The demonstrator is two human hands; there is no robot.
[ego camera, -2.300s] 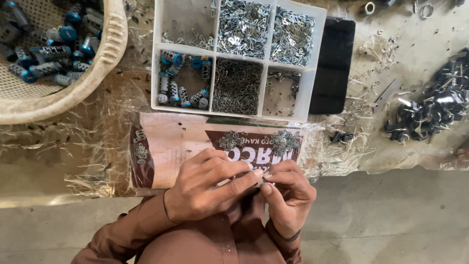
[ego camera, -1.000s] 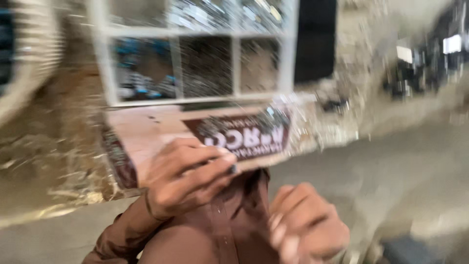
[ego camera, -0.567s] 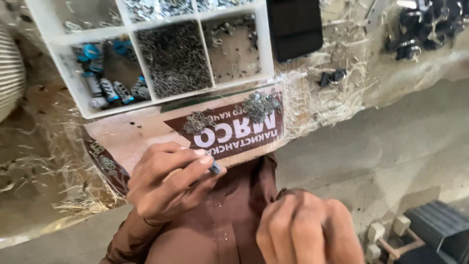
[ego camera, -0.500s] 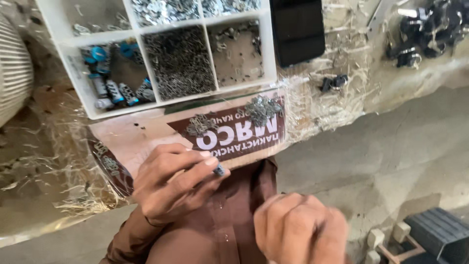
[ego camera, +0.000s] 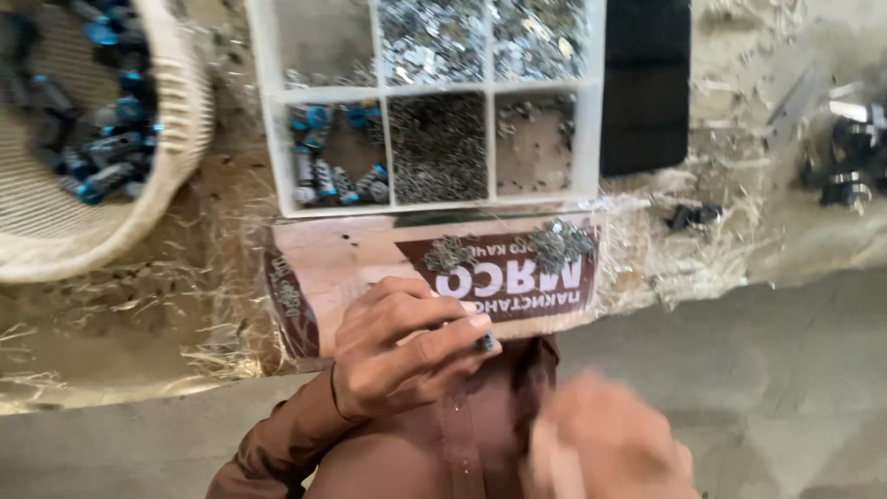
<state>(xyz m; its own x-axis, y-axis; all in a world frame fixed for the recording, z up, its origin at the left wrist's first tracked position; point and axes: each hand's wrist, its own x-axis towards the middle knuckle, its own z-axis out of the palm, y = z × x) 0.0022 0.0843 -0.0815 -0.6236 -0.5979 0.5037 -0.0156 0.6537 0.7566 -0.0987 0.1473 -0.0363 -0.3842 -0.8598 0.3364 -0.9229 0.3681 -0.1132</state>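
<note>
Since a moment before, the view swung right, bringing the woven basket (ego camera: 176, 139) back into sight. Left hand (ego camera: 407, 346) pinched a small dark blue part (ego camera: 485, 343) between fingertips, over the pink printed card (ego camera: 370, 263) below the white compartment tray (ego camera: 263, 111). Right hand (ego camera: 605, 444) was blurred; its grip could not be told.

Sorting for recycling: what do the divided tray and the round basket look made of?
Tray: probably plastic, with smooth white matte walls and thin moulded dividers. Basket: looks like woven cane or plastic strand, pale cream with a ribbed rim; blur leaves it open.
</note>
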